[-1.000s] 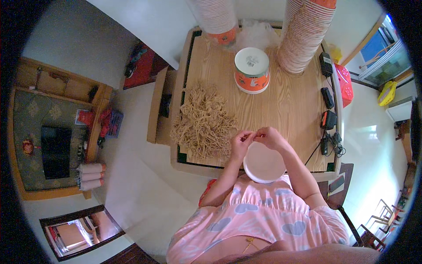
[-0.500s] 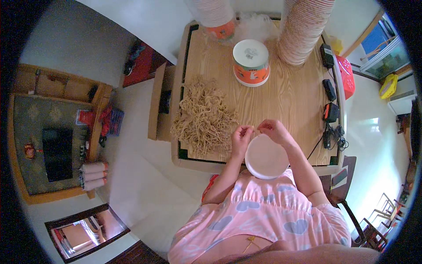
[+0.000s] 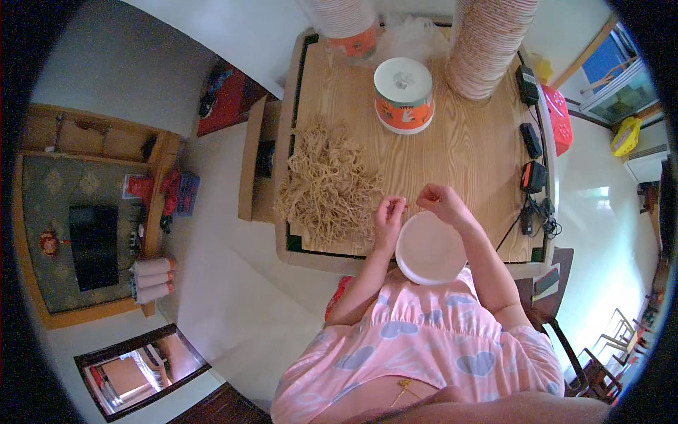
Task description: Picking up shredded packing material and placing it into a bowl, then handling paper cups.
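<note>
A round white paper bucket rests against my lap at the table's front edge, its open inside turned up. My left hand is at the bucket's far left rim with fingertips pinched together. My right hand is closed in a pinch above the far rim, a short gap from the left. What the fingertips hold is too small to make out. Left of my hands lies a tangled heap of tan twine cords. Farther back, an orange and green paper bucket stands upside down, its white base up.
Tall stacks of nested paper buckets stand at the back, one on the left and one on the right, with crumpled clear plastic between. Black adapters and cables run along the right edge. A cardboard box stands beside the table's left.
My hands have moved slightly apart, the right one a little up and to the right. The bucket on my lap shifts slightly.
</note>
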Available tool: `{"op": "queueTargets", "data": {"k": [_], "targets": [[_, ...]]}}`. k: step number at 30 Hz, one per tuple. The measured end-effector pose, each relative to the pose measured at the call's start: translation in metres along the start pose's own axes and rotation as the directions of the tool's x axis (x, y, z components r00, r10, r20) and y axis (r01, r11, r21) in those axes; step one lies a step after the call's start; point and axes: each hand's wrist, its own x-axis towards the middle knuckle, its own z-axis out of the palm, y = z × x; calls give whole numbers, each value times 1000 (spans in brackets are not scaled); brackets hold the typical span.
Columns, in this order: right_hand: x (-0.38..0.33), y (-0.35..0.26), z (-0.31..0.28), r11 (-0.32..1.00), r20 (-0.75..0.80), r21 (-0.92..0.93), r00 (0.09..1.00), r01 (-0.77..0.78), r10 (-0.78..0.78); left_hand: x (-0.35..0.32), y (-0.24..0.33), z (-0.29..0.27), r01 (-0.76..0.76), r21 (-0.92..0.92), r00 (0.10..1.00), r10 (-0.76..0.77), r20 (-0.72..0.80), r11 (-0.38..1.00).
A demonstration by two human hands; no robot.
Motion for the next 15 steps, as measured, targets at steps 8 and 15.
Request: {"op": "queueTargets", "data": {"k": [8, 15], "targets": [[-5, -15, 1, 997, -61, 57, 997, 47, -43, 0, 11, 9, -71, 134, 972, 38, 233, 988], [-1, -13, 5, 956, -186, 276, 982, 97, -46, 8, -3, 0, -133, 252, 963, 64, 263, 959]]}}
